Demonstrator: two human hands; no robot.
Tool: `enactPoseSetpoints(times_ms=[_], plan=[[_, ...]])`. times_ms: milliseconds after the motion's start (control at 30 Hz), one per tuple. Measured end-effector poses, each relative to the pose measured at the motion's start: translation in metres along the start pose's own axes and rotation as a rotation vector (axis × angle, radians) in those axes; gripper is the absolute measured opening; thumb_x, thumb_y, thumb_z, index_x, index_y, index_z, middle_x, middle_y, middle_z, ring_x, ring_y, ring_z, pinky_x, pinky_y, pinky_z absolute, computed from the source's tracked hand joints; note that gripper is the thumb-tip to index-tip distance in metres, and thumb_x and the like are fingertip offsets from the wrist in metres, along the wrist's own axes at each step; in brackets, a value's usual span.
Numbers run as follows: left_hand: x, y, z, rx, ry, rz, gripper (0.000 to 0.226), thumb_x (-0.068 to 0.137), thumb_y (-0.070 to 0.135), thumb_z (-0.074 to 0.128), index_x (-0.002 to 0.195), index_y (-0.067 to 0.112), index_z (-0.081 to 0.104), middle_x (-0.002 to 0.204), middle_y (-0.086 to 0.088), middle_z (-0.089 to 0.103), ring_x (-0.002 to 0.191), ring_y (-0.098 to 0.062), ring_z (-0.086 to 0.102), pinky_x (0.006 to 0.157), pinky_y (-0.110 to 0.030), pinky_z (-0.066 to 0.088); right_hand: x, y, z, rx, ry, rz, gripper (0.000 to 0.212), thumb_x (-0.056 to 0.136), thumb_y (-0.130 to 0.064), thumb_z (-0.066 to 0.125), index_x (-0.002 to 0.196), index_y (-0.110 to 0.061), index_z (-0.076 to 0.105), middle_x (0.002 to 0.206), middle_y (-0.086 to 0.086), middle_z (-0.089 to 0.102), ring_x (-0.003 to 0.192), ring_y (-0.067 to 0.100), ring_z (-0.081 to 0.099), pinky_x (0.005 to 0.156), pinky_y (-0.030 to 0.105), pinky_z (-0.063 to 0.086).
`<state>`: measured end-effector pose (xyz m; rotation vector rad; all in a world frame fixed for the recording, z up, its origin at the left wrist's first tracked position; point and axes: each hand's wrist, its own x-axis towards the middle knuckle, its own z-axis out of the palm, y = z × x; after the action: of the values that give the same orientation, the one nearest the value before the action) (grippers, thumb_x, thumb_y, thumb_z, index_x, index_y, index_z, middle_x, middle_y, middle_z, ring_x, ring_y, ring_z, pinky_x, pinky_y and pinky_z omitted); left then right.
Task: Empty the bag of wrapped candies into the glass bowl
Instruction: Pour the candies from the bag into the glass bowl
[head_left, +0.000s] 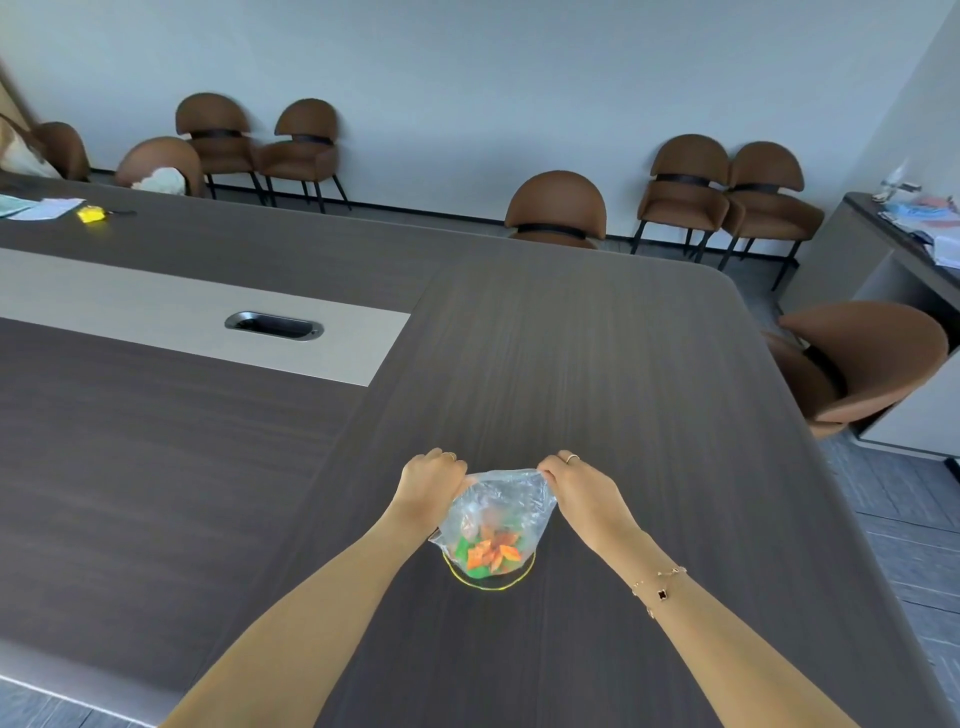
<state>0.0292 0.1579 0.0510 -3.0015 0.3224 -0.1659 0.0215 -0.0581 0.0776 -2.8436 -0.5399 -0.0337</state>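
Observation:
A clear plastic bag (498, 506) hangs between my two hands above the dark table. Orange and green wrapped candies (488, 555) are gathered at its lower end. My left hand (431, 480) pinches the bag's upper left edge and my right hand (576, 486) pinches its upper right edge. Directly under the bag stands the glass bowl (491, 582); only its yellow-tinted rim shows as an arc below the candies. The rest of the bowl is hidden behind the bag.
The large dark wooden table (597, 364) has a light strip with a cable slot (274, 326) to the left. Brown chairs (556, 210) line the far wall and right side. Papers and a yellow item (92, 214) lie at the far left. A side cabinet (883, 249) stands at right.

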Motion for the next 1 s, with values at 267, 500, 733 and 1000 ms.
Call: enactPoseSetpoints(times_ms=[267,500,733,1000], plan=[[0.000,-0.008,-0.009,-0.147,0.277,0.066,0.043,0.050,0.043,0.093,0.043,0.021,0.056,0.041,0.006,0.051,0.037,-0.010,0.051,0.033,-0.013,0.034,0.010,-0.003,-0.016,0.072,0.017,0.032,0.017,0.095,-0.005,0.046,0.100,-0.012,0.060,0.091,0.002,0.051,0.076,0.027,0.063,0.066,0.036,0.053],[0.002,-0.010,-0.012,-0.119,0.315,0.056,0.046,0.053,0.039,0.094,0.044,0.020,0.053,0.042,0.004,0.048,0.033,-0.009,0.048,0.032,-0.011,0.025,0.010,-0.002,-0.025,0.140,0.016,0.032,0.022,0.098,-0.010,0.041,0.100,-0.009,0.063,0.094,0.007,0.056,0.076,0.026,0.062,0.069,0.038,0.054],[0.015,-0.013,-0.025,-0.095,0.377,-0.002,0.047,0.053,0.033,0.094,0.044,0.017,0.051,0.043,0.002,0.048,0.031,-0.011,0.048,0.029,-0.011,0.027,0.015,-0.005,-0.036,0.206,0.086,0.050,0.025,0.100,-0.011,0.039,0.101,-0.006,0.063,0.096,0.010,0.058,0.079,0.028,0.061,0.069,0.035,0.051],[0.024,-0.014,-0.033,-0.043,0.422,-0.013,0.043,0.052,0.032,0.095,0.044,0.017,0.055,0.042,0.003,0.049,0.028,-0.011,0.046,0.031,-0.010,0.027,0.018,-0.008,-0.040,0.236,0.119,0.049,0.026,0.100,-0.012,0.039,0.102,-0.005,0.064,0.097,0.011,0.059,0.078,0.027,0.062,0.069,0.036,0.053]])
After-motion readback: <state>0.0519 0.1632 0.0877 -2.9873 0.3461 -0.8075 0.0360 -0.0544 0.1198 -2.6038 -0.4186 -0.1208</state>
